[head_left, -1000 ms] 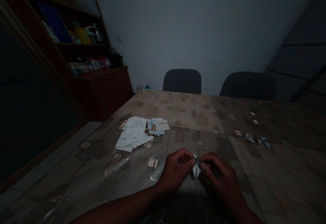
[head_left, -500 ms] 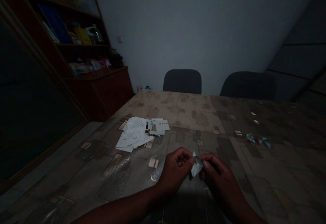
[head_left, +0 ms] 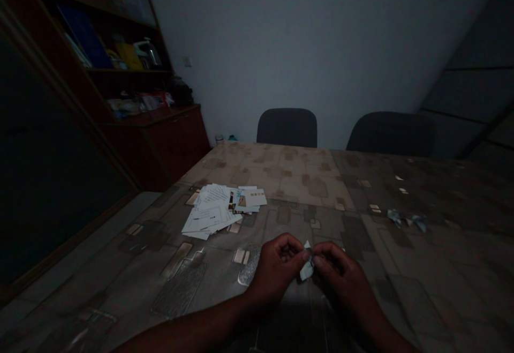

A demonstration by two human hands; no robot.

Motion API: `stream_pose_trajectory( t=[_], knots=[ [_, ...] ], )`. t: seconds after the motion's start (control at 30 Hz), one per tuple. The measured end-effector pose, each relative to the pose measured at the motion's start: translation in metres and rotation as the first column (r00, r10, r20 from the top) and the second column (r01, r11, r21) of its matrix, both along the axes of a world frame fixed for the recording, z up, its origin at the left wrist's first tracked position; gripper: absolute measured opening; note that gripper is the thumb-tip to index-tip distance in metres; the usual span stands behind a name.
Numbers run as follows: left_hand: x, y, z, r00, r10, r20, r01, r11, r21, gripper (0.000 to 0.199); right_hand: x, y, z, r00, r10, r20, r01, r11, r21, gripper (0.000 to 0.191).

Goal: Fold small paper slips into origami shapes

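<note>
Both my hands meet above the near middle of the table, pinching a small pale folded paper (head_left: 306,270) between them. My left hand (head_left: 277,266) grips its left side between thumb and forefinger, the other fingers curled. From the right, my right hand (head_left: 343,275) pinches the same paper, its fingertips partly hiding it. Farther right on the table lie small crumpled or folded paper pieces (head_left: 418,222). To the left of my hands is a loose, overlapping pile of white papers and cards (head_left: 212,211), some printed.
A patterned cover lies over the table (head_left: 297,168). Two dark chairs (head_left: 287,127) stand at its far side, against a pale wall. At the left, a dark red cabinet (head_left: 176,141) holds boxes, bags and a jug. A small cup (head_left: 219,139) is near the far left corner.
My right hand has moved slightly left, closer to my left hand. Less of the small paper shows between the fingers, and it looks narrower.
</note>
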State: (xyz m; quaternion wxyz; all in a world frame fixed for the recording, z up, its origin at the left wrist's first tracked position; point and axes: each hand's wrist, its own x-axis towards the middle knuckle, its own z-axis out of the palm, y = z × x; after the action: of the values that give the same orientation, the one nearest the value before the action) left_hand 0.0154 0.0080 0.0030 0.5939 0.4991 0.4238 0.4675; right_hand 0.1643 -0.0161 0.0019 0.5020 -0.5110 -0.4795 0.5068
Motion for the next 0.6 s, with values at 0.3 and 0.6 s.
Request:
stream_pose_trajectory(
  t=[0.3, 0.6],
  knots=[
    [0.0001, 0.0006, 0.0075, 1.000, -0.013, 0.023, 0.014, 0.999, -0.038, 0.027, 0.0028, 0.0016, -0.0034, 0.998, 0.036, -0.043, -0.039, 0.997, -0.069, 0.036],
    [0.0018, -0.0003, -0.0004, 0.999, -0.028, -0.015, 0.028, 0.999, -0.028, 0.023, 0.0016, 0.0019, -0.0015, 0.998, 0.033, -0.059, -0.039, 0.993, -0.112, 0.042]
  ],
)
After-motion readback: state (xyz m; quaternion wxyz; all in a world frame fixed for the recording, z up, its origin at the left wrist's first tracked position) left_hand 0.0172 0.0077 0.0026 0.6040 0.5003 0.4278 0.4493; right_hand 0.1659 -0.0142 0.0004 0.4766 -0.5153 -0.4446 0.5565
